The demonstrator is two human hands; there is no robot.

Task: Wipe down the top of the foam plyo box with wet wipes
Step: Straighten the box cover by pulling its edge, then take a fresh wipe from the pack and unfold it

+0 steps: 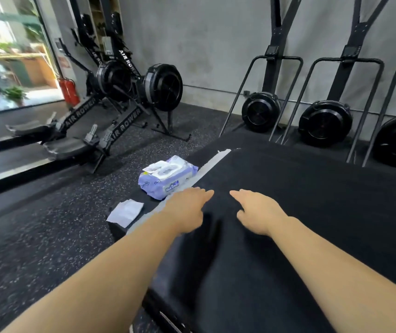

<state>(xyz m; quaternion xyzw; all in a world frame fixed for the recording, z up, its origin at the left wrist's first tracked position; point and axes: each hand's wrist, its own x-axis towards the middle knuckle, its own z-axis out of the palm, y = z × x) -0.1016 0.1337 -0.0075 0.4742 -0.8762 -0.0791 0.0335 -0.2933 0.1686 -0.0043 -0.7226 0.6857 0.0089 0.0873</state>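
The black foam plyo box [300, 212] fills the right and centre of the head view, with a pale strip along its left edge. A lower black ledge on its left carries a purple pack of wet wipes [167, 177], lid flap open, and a loose white wipe [126, 212] nearer to me. My left hand [187, 210] stretches out flat over the box's left edge, just short of the pack, holding nothing. My right hand [257, 212] reaches flat over the box top beside it, fingers straight, also holding nothing.
Two black air rowers [110, 97] stand on the speckled rubber floor at the left, with a red fire extinguisher [69, 91] by the glass door. Several black ski machines [324, 121] line the grey wall behind the box.
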